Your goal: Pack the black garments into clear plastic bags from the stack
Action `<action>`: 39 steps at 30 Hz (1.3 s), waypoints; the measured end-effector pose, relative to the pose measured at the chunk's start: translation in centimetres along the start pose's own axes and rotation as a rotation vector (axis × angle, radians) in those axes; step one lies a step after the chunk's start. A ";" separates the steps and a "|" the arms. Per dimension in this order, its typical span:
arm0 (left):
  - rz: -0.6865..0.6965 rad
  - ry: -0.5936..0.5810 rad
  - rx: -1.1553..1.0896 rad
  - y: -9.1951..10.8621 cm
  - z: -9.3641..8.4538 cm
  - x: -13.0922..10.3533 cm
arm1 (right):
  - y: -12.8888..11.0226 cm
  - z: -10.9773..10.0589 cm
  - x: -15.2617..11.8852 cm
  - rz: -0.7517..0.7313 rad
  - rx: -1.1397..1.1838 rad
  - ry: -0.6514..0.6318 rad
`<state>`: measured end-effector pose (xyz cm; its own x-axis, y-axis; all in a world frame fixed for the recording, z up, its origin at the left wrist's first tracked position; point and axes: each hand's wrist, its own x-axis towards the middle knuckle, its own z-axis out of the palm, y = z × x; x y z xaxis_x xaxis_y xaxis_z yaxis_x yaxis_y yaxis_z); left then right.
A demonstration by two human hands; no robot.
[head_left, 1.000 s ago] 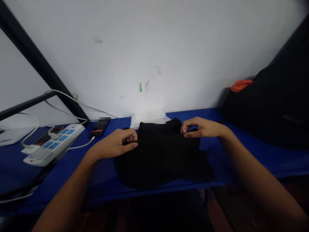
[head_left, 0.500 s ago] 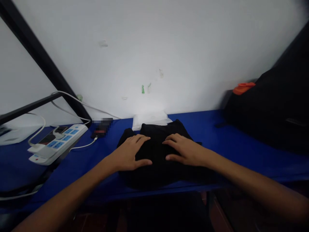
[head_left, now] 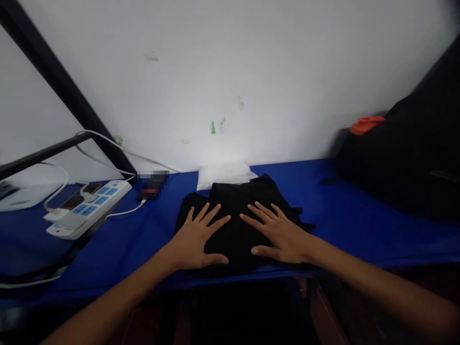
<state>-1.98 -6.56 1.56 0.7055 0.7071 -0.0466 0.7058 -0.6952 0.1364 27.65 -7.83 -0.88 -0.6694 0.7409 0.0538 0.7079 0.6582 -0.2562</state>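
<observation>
A black cloth bundle [head_left: 235,239], perhaps a folded garment, lies at the front edge of the blue table [head_left: 345,211]. My left hand [head_left: 199,239] rests flat on its left part with the fingers spread. On the right part lies my right hand [head_left: 280,235], also flat, fingers apart and palm down. Neither hand grips the cloth. Short dark strips stick out from the bundle's right side. Just behind it are thin white sheets or packets [head_left: 224,175], partly covered by the cloth.
To the left sits a white power strip [head_left: 91,208] with plugs and cables. A dark device [head_left: 154,187], partly blurred out, has a white cable [head_left: 125,215] attached. A large black bag-like object [head_left: 406,163] with an orange piece [head_left: 366,125] stands right. Behind rises a white wall [head_left: 287,72].
Both hands have moved slightly nearer the table's front edge, and their fingers have spread wider over the black cloth. The cloth's near edge looks pulled in. The view has shifted a little.
</observation>
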 end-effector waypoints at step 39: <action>0.134 0.195 -0.158 0.1 -0.8 -4.1 | 0.2 -2.2 -4.9 -0.004 0.191 -0.008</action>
<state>-4.88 -9.46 2.54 0.7557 0.6321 0.1712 0.5772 -0.7664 0.2819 31.54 -10.99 0.89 -0.6746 0.7367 0.0472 0.6503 0.6233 -0.4342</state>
